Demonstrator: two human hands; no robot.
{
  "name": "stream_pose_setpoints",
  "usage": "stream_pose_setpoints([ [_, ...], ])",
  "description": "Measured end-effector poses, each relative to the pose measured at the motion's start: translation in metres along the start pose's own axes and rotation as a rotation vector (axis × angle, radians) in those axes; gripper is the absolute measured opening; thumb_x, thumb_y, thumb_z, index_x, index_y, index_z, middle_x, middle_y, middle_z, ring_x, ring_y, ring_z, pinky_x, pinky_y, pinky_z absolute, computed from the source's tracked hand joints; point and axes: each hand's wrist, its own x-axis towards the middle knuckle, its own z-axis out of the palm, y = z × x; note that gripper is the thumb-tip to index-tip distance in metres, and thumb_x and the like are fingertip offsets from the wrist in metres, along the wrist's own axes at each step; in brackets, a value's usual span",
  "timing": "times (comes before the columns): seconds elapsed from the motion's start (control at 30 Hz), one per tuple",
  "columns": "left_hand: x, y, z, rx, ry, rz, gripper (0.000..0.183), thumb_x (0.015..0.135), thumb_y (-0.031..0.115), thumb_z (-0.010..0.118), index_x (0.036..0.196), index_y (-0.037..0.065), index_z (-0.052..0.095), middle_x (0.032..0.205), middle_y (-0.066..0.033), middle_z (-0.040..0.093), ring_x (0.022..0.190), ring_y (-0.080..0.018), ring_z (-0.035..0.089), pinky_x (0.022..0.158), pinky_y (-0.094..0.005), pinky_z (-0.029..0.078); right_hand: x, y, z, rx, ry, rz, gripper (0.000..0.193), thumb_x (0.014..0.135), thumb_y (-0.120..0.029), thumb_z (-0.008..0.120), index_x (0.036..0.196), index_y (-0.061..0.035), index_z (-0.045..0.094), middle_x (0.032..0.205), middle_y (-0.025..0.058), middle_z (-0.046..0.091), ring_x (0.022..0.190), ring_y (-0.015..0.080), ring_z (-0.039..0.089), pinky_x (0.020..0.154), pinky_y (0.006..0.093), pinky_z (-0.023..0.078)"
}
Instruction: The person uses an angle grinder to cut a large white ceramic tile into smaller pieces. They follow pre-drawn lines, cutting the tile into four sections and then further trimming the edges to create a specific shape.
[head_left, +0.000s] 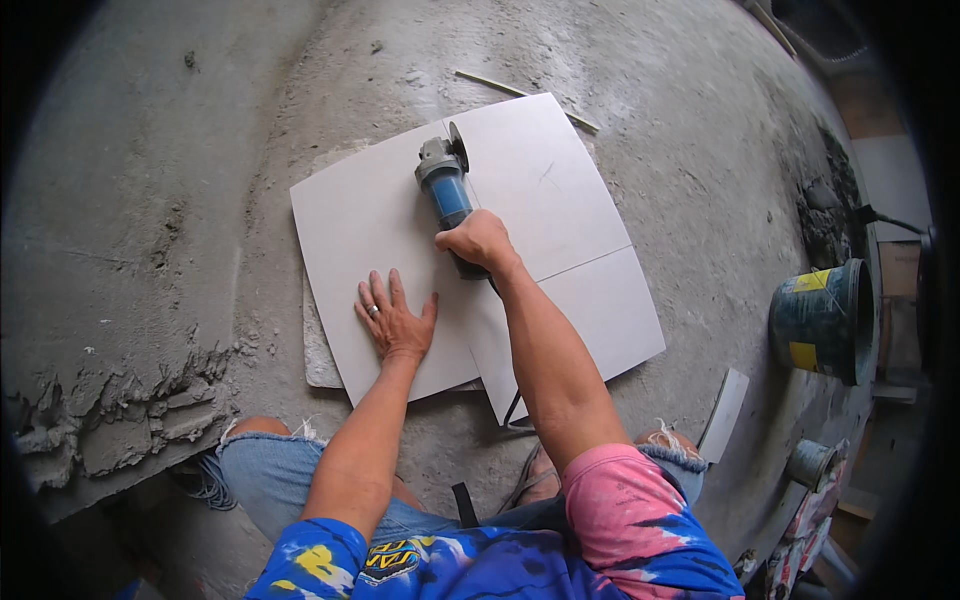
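Observation:
My right hand (481,241) is wrapped round the body of a blue and grey angle grinder (450,195). Its thin cutting disc (459,147) stands upright on edge near the far side of a large pale tile (375,220), by a line running across the surface. Whether the disc touches the tile I cannot tell. Flat on the tile, left of the grinder, lies my left hand (396,318), fingers spread, a ring on one finger. To the right are more pale tile pieces (545,180), with a seam or line between them. A dark cord trails from the grinder under my right arm.
A thin strip (490,82) lies on the concrete floor beyond the tiles. At right a dark green bucket (815,320) rests tilted, with a small tin (810,463) nearer. A white offcut (724,415) lies by my right knee. Rough broken mortar (130,420) edges the left side.

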Motion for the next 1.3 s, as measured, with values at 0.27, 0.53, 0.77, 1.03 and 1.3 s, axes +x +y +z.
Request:
stream_pose_setpoints([
  [0.27,0.000,0.000,-0.001,-0.001,-0.003,-0.002,0.088,0.089,0.064,0.057,0.156,0.011,0.036,0.163,-0.0213,0.023,0.152,-0.0423,0.014,0.123,-0.0581,0.005,-0.005,0.003,0.002,0.010,0.004,-0.006,0.051,0.060,-0.034,0.080,0.093,0.0046,0.075,0.098,0.0227,0.074,0.094,0.0322,0.074,0.084,0.0377,0.058],
  [0.53,0.001,0.003,-0.005,0.024,-0.033,-0.013,0.088,0.091,0.064,0.056,0.158,0.011,0.032,0.164,-0.0208,0.021,0.153,-0.0419,0.013,0.123,-0.0577,0.006,-0.010,0.007,0.003,0.000,0.002,-0.024,0.051,0.061,-0.035,0.079,0.092,0.0050,0.075,0.096,0.0233,0.074,0.092,0.0331,0.074,0.084,0.0381,0.058],
  [0.77,0.000,0.002,-0.005,0.025,-0.038,-0.009,0.088,0.091,0.064,0.056,0.158,0.011,0.032,0.164,-0.0208,0.020,0.153,-0.0420,0.013,0.123,-0.0577,0.006,-0.011,0.007,0.000,0.025,-0.011,-0.021,0.050,0.061,-0.034,0.079,0.092,0.0053,0.075,0.096,0.0238,0.074,0.092,0.0330,0.074,0.083,0.0381,0.058],
  [1.03,0.000,0.002,-0.004,0.022,-0.025,-0.005,0.087,0.091,0.063,0.056,0.158,0.012,0.033,0.164,-0.0206,0.021,0.153,-0.0423,0.014,0.123,-0.0580,0.007,-0.013,0.003,-0.003,0.032,-0.028,-0.018,0.050,0.061,-0.032,0.079,0.093,0.0056,0.075,0.096,0.0238,0.074,0.092,0.0330,0.074,0.083,0.0380,0.058],
  [1.3,0.000,0.004,-0.005,0.028,-0.021,-0.003,0.087,0.091,0.063,0.058,0.158,0.012,0.033,0.164,-0.0205,0.022,0.152,-0.0424,0.014,0.123,-0.0581,0.007,-0.010,0.007,-0.001,0.031,-0.021,-0.035,0.052,0.060,-0.034,0.081,0.094,0.0055,0.075,0.097,0.0235,0.074,0.092,0.0326,0.074,0.084,0.0380,0.058],
])
